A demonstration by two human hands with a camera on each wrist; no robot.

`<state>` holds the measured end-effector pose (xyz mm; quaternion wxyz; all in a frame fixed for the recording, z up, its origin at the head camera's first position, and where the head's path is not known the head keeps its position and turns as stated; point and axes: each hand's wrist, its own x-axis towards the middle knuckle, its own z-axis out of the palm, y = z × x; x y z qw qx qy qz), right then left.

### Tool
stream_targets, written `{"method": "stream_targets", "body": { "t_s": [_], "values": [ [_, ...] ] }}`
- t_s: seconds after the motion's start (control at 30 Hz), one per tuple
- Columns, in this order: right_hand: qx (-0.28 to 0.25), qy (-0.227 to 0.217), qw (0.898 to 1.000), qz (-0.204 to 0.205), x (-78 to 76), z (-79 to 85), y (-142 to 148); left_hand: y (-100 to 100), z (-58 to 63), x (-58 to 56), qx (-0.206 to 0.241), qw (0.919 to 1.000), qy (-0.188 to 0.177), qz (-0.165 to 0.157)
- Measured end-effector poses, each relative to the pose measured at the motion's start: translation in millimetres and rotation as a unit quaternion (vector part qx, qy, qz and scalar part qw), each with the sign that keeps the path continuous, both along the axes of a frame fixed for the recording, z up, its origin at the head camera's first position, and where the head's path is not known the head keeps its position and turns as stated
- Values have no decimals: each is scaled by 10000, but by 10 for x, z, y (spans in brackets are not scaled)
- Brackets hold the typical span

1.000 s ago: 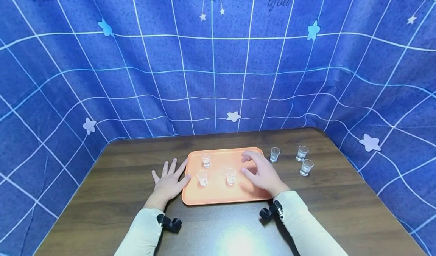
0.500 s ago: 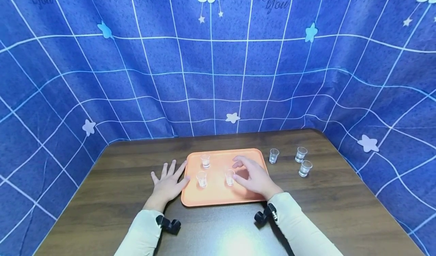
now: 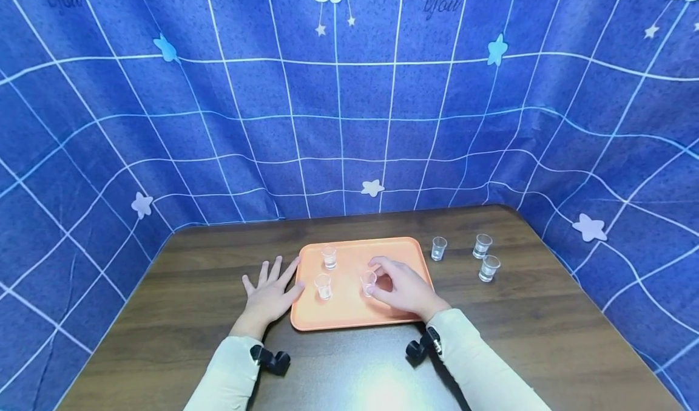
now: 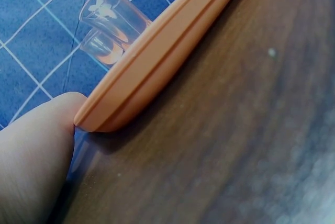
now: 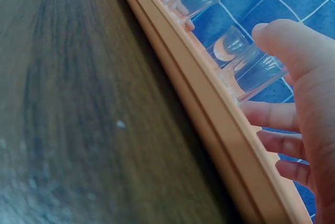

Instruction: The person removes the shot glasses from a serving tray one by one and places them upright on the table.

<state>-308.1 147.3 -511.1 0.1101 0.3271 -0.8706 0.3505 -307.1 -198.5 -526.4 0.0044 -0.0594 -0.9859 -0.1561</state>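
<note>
Work area: a tray [image 3: 349, 315] on a brown surface [image 3: 202, 283]. The left hand [image 3: 269, 298] lies flat with fingers spread at the tray's left edge, the thumb touching the rim; this placement probably keeps the tray from sliding. The right hand [image 3: 406, 289] reaches in from the right and curls thumb and fingers around the front-right glass [image 3: 365, 282], which stands upright on the tray. Gripping from the side appears to suit the small body and leaves the mouth uncovered. The hand partly hides the contact, so firmness of the pinch cannot be confirmed.

The rear glass [image 3: 329, 258] and the front-left glass [image 3: 323, 287] stand upright on the tray's left half, well apart from the right hand. Three outer glasses [image 3: 438, 248] stand on the surface beyond the tray's right edge, likely kept there to stay within reach of the right hand.

Materials: the glasses are transparent and smooth, with walls flaring toward the mouth. The tray is smooth, orange, rectangular, with rounded corners and a raised, ridged side. The surface shows dark wood grain. The backdrop [image 3: 349, 138] is blue, gently wrinkled cloth with a printed light grid and stars.
</note>
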Motion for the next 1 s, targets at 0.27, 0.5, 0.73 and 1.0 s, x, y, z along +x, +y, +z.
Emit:
{"method": "stream_targets", "body": {
  "t_s": [0.27, 0.5, 0.73, 1.0],
  "values": [
    [-21, 48, 9996, 269, -22, -5, -34, -21, -53, -18, -9, 10000, -12, 26],
    [138, 130, 9997, 162, -27, -19, -37, -9, -29, -25, -15, 10000, 33, -13],
    [127, 86, 9998, 118, -29, 19, -43, 13, 4, -27, 20, 9999, 161, -32],
    [69, -67, 9999, 107, -6, -23, -70, -14, -25, 23, 21, 9999, 120, 12]
  ]
}}
